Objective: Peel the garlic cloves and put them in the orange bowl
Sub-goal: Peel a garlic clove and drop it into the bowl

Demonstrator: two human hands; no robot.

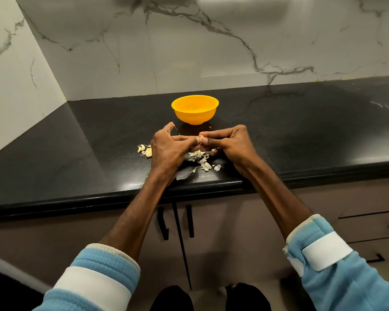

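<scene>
At the centre of the frame, just below the orange bowl [194, 110], a garlic clove [200, 138] is pinched between the left hand [169, 149] and the right hand [230, 142], both closed narrowly on it above the black counter [301, 135]; loose skins [200, 159] lie beneath, and what appear to be further cloves [145, 151] are seen to the left of them; the skin is best lifted at one tip and drawn off in strips; the clove should be held firmly but not crushed.

No readable text, labels, brands or numbers on any surface in view.
</scene>
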